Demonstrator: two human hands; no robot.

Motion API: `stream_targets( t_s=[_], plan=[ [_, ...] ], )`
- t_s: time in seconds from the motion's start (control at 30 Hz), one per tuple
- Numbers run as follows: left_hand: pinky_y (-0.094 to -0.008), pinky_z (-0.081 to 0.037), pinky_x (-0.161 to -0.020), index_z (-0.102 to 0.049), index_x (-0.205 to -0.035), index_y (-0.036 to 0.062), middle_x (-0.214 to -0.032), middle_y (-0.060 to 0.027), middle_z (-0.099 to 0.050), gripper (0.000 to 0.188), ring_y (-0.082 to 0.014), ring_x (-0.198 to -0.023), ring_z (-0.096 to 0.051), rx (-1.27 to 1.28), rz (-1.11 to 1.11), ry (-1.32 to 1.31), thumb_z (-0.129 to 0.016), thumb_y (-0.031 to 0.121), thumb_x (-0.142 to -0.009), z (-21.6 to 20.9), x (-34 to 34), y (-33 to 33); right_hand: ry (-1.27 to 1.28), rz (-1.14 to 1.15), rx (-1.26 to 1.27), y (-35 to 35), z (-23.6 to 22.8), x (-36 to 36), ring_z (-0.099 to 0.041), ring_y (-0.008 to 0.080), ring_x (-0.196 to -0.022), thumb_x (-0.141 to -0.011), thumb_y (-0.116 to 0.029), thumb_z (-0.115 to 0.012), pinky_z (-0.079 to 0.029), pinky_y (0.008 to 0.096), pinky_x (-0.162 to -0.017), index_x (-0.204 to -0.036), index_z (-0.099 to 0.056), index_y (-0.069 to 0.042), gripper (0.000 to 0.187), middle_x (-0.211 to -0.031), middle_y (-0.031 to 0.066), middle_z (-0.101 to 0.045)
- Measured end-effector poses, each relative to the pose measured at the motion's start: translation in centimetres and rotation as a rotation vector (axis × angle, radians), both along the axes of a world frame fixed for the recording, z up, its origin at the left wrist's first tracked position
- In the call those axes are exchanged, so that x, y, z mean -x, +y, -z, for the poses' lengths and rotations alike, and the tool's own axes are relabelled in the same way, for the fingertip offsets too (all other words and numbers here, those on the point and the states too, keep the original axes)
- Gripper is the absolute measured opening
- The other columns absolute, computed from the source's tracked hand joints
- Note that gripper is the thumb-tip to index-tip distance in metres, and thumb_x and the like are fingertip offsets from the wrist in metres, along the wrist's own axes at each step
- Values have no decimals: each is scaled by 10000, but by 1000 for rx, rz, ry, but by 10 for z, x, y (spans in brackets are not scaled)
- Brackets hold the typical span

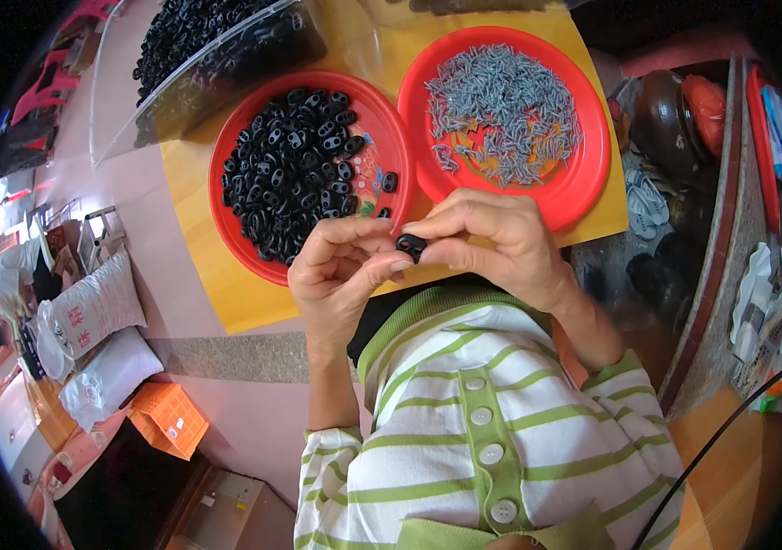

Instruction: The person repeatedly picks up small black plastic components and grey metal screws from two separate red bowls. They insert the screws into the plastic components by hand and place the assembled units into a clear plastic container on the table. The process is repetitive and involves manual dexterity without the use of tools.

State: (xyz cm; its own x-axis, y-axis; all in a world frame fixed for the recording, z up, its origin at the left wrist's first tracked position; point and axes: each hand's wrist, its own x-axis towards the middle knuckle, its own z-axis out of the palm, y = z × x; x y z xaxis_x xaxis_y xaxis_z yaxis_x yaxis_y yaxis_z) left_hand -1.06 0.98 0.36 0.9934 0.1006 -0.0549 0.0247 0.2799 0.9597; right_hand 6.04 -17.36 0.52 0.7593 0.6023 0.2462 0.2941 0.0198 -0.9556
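A small black plastic piece with two holes [410, 246] is between the fingertips of both my hands, just in front of the plates. My left hand [341, 270] pinches it from the left with thumb and fingers. From the right, the thumb and index finger of my right hand [501, 240] close on it. Whether a screw is also between the fingers cannot be made out. Just beyond my left hand, a red plate [219, 215] bears a heap of black two-holed pieces [281, 165]. Past my right hand, another red plate [593, 174] holds many small grey screws [510, 101].
A clear plastic bin [226, 60] of more black pieces stands at the far left. Yellow sheeting [235, 307] lies under the plates. White sacks [93, 302] and an orange basket [168, 419] are at left; a brown jar [666, 119] stands at right.
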Motion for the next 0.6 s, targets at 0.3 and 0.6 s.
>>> stream_targets(
  t_s=[0.3, 0.6],
  plan=[
    [-196, -509, -643, -603, -1013, -39, -853, -51, -636, 298, -83, -771, -611, -242, 19, -18, -716, -51, -738, 1, -1, -3, 765, -63, -150, -2, -1, 6, -560, 45, -701, -878, -48, -606, -456, 173, -612, -1018, -614, 37, 163, -847, 16, -605],
    [-187, -502, -585, -619, -1002, -26, -798, -53, -643, 289, -70, -701, -612, -358, 115, 70, -729, -19, -735, -5, -1, 1, 189, -9, 141, -1, -11, 2, -579, 74, -685, -823, -44, -638, -461, 261, -581, -888, -634, 7, 82, -770, 37, -614]
  ],
)
